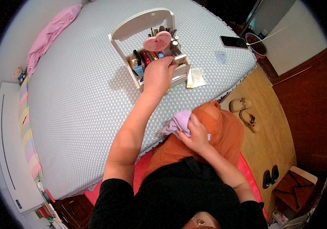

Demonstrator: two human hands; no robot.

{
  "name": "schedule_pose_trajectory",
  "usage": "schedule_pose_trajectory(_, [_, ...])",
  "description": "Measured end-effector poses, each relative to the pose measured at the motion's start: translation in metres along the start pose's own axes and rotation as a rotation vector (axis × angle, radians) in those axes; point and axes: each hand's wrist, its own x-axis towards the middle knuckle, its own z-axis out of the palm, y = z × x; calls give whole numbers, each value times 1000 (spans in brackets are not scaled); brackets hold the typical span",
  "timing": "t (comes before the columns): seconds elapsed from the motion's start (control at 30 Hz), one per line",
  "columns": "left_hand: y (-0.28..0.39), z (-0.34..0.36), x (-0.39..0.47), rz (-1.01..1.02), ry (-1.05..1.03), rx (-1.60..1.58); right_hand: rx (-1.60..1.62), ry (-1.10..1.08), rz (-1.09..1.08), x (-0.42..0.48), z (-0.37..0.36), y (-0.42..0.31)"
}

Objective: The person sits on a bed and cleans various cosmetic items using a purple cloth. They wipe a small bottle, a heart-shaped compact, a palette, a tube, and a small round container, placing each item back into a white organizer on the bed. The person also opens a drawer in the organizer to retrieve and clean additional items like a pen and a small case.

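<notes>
On the bed stands a white cosmetics organizer (pixel 119 51) with a raised arched frame, filled with tubes, brushes and small bottles. My left hand (pixel 159 75) reaches over its front, fingertips bent down at a compartment beside a small drawer section; whether they grip anything is hidden. A pink heart-shaped item (pixel 157 41) stands up just behind that hand. Over my lap, my right hand (pixel 195 134) holds a crumpled lilac cloth (pixel 180 121). Right of the organizer lie a small clear packet (pixel 198 77) and a pale tube (pixel 190 79).
A phone (pixel 233 42) with a white cable lies near the bed's far right edge, beside a clear scrap (pixel 220 57). A pink pillow (pixel 52 34) is by the wall. Beige shoes (pixel 240 105) and black slippers (pixel 267 179) are on the wooden floor.
</notes>
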Motion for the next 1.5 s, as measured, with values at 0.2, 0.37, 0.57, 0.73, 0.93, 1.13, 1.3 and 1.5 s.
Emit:
schedule_pose_trajectory(0.2, [5,-12,-14,88,222,56,21,8,4,-1,0,0])
schedule_pose_trajectory(0.37, [21,-8,-48,171,233,-129,60,25,21,-4,0,4])
schedule_pose_trajectory(0.57, [10,53,-73,51,-353,-6,158,74,3,-5,-2,1])
schedule_pose_trajectory(0.73, [11,81,-58,-27,-466,156,162,44,18,-6,-5,2])
schedule_pose_trajectory(0.93, [5,95,-65,-12,-410,142,184,16,25,-8,-7,1])
schedule_pose_trajectory(1.13, [-11,92,-94,29,-107,-110,166,54,19,-7,-5,0])
schedule_pose_trajectory(1.3, [9,65,-122,-617,-99,-959,296,124,68,-9,-6,3])
schedule_pose_trajectory(1.5, [24,27,-151,-662,-177,-1235,662,417,489,-4,-4,3])
